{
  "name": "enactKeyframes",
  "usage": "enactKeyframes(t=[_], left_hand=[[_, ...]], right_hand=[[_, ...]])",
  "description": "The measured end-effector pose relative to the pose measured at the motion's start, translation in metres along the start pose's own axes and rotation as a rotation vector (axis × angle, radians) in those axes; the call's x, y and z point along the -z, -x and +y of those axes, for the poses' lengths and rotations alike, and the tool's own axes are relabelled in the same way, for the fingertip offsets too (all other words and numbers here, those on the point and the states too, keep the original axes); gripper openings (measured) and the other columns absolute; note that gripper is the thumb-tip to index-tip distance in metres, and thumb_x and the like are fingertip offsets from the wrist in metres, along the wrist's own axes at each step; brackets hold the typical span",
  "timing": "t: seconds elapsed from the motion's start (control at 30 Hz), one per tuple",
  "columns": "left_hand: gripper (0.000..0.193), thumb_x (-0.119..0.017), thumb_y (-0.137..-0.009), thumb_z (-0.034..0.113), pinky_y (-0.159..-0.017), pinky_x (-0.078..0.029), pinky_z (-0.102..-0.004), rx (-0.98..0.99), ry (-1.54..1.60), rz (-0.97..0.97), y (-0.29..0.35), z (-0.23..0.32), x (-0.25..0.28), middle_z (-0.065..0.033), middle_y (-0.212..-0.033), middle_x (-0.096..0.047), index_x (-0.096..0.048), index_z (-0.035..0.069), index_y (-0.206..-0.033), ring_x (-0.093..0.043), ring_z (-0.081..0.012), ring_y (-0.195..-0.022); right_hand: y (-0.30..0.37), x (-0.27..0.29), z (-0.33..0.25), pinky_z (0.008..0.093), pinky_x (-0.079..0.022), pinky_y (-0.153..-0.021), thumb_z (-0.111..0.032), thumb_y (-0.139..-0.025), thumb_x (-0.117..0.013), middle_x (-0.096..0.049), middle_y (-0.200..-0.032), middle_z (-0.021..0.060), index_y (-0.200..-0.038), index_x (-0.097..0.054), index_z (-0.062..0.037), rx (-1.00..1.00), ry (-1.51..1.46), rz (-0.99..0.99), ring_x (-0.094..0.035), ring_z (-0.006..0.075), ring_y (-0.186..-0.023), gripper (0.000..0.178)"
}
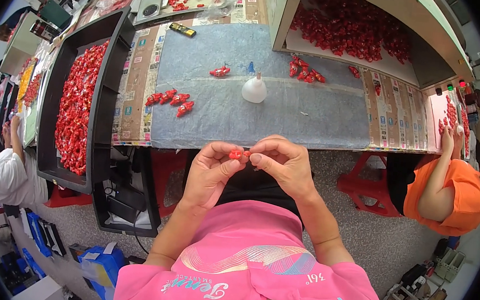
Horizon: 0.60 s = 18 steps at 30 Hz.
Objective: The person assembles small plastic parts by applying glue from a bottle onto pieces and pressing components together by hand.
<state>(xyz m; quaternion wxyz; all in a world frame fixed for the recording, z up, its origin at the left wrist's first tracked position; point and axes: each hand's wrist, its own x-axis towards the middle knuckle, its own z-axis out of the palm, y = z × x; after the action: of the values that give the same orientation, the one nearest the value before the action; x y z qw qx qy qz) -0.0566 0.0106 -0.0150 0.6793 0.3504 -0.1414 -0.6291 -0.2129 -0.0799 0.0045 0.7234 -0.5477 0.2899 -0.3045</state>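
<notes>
Just off the front edge of the table, my left hand [214, 169] and my right hand [282, 164] meet, fingertips pinched. Between them is a small red plastic piece [235, 155]; a second bit of red shows at my right fingertips, and I cannot tell whether the two are joined. On the blue-grey mat [219, 131] ahead stands a white squeeze bottle [254, 89] with a thin tip, its small blue cap [251, 67] beside it. Several similar red pieces [180, 99] lie to the left of the bottle, and another red cluster [306, 70] lies farther right.
A black crate [108, 90] full of red pieces stands at the left. A lit box [288, 17] heaped with red parts rises at the back right. A lighter [182, 29] and a phone [151, 0] lie at the back left. Co-workers sit on both sides, one in orange [447, 197].
</notes>
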Motion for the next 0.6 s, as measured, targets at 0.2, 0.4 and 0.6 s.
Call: enactKeyframes(t=[0.2,0.4,0.6], left_hand=[[0.023,-0.065,-0.079,-0.007,-0.086,-0.051,-0.0299,-0.003,0.011,-0.028,-0.0010,-0.0026,-0.0017,-0.0103,-0.103,-0.062,-0.058,0.002,-0.099,-0.061,-0.0167,-0.097],[0.022,-0.067,-0.077,-0.008,-0.086,-0.049,-0.0279,-0.037,-0.039,-0.028,-0.0020,-0.0048,-0.0005,-0.0091,-0.103,-0.061,-0.059,0.003,-0.095,-0.060,-0.0151,-0.095],[0.021,-0.068,-0.076,-0.008,-0.086,-0.049,-0.0277,-0.086,-0.113,-0.026,-0.0018,-0.0042,-0.0048,-0.0086,-0.102,-0.061,-0.060,0.003,-0.092,-0.060,-0.0143,-0.094]], right_hand=[[0.0023,-0.0011,0.0008,0.0209,-0.050,-0.071,-0.004,-0.082,-0.068,-0.062,-0.091,0.0052,-0.092,-0.067,0.0002,0.034,0.030,0.028,-0.061,0.0096,-0.081,0.011],[0.0060,-0.0024,0.0040,0.0208,-0.051,-0.070,-0.004,-0.081,-0.069,-0.062,-0.091,0.0052,-0.091,-0.067,0.0003,0.083,0.065,0.046,-0.062,0.0096,-0.081,0.010],[0.0080,-0.0025,0.0061,0.0209,-0.051,-0.070,-0.004,-0.081,-0.069,-0.062,-0.090,0.0054,-0.090,-0.067,0.0008,0.105,0.055,0.067,-0.062,0.0095,-0.080,0.010]])
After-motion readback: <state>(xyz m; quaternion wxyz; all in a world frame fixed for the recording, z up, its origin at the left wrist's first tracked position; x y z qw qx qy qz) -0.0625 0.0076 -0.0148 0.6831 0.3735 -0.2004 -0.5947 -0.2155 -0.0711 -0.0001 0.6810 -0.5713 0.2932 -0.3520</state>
